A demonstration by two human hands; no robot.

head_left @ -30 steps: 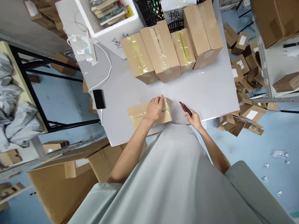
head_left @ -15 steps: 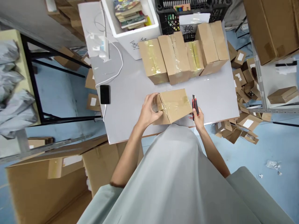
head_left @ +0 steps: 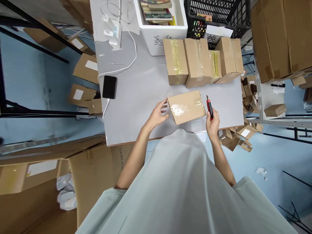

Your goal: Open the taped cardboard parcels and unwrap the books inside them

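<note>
A small cardboard box (head_left: 187, 107) lies slightly askew on the grey surface (head_left: 136, 110), near its front edge, with shiny clear tape across the left part of its top and more at its right end. The left hand (head_left: 157, 114) is at the box's left end, its grip wide, thumb and fingers spread; whether a fingertip touches the cardboard cannot be told. The right hand (head_left: 213, 125) has its grip closed around a red and black knife (head_left: 210, 110), blade pointing away from the person, just beside the box's right end. Behind the small box, four taped cartons (head_left: 198, 63) stand in a row, the third from the left narrower than the others. Behind them are a white bin (head_left: 159, 37) with books (head_left: 156, 13) inside and a black crate (head_left: 219, 13) with a paper sign on its front. To the left, a black phone (head_left: 109, 87) lies with a white cable plugged into its lower end, and a white power strip (head_left: 115, 36) sits farther back. A large open carton (head_left: 95, 185) stands at the lower left.
</note>
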